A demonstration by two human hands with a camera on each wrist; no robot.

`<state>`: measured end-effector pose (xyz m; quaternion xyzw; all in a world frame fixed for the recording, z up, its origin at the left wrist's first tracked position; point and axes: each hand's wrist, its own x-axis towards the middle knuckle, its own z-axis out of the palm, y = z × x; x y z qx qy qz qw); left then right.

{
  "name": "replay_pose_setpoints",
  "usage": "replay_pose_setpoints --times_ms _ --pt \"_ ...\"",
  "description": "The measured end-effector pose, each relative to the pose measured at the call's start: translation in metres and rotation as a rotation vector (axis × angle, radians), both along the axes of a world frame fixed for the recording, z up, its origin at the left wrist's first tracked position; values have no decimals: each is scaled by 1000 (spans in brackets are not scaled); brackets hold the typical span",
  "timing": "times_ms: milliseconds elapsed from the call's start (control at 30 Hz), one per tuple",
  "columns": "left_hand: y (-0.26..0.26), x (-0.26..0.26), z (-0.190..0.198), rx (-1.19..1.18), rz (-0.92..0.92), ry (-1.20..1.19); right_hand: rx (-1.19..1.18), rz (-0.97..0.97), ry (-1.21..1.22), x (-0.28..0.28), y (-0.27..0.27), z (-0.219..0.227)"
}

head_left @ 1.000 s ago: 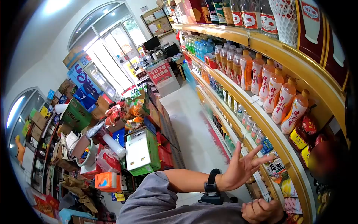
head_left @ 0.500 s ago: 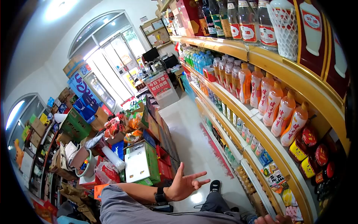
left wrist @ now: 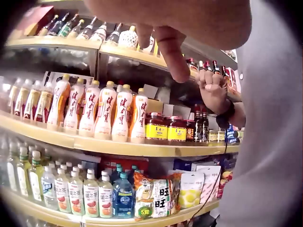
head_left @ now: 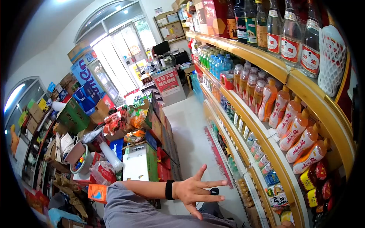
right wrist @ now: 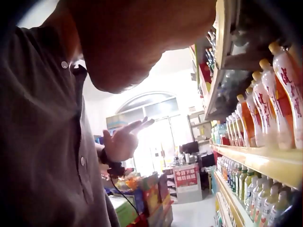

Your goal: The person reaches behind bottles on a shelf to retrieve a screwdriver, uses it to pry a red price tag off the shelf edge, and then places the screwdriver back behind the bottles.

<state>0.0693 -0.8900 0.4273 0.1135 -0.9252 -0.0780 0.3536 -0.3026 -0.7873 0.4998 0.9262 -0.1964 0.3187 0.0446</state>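
Hands (head_left: 195,192) nr btl shelves (head_left: 243,50), pale flr (head_left: 189,117), cluttered rm (head_left: 40,57).

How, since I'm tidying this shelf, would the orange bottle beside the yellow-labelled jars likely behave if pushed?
The bottle is tall and narrow, so a push near its yellow cap would probably tip it. Orange showing high inside suggests it is full and fairly heavy. Its rounded body could roll once down.

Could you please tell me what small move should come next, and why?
Probably move the left hand toward the orange bottles: its fingers are spread and empty, the right hand looks curled, and the bottles stand upright on the shelf.
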Motion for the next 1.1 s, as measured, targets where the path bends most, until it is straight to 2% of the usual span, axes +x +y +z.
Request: replay_pose_setpoints --times_ms 67,200,267,433,533,600,633,700,733,800,867,933,1000,1100 --pt "1 -3 3 -98 -40 -6 14 -73 48 1 6 9" --pt "11 -19 5 -225 -100 -25 102 -33 16 2 20 16" --pt "19 -30 1 -396 -163 -10 143 5 9 0 28 18" --pt "35 -42 1 -555 -179 -25 231 72 -65 -15 54 16" --pt "30 -33 0 -647 -124 -136 261 76 -101 -30 74 15" --pt "14 -24 -2 -646 -21 -252 306 -30 59 -51 91 8" --pt "4 -12 -13 -591 58 -380 303 -38 56 -55 99 -1" --pt "-17 20 -35 -419 223 -572 253 -12 -132 -62 110 -21" --pt "-27 37 -44 -299 305 -635 249 -21 -136 -68 117 -24" --pt "-45 76 -57 -275 482 -704 199 -72 -155 -79 130 -26" --pt "-55 117 -68 -213 700 -872 255 -131 -141 -78 139 0" --pt "-51 148 -63 -120 895 -979 334 -185 -135 -76 144 15" --pt "-44 175 -67 -111 1079 -938 321 -182 -180 -77 146 13" --pt "-38 195 -69 21 1141 -893 307 -174 -236 -75 145 7"
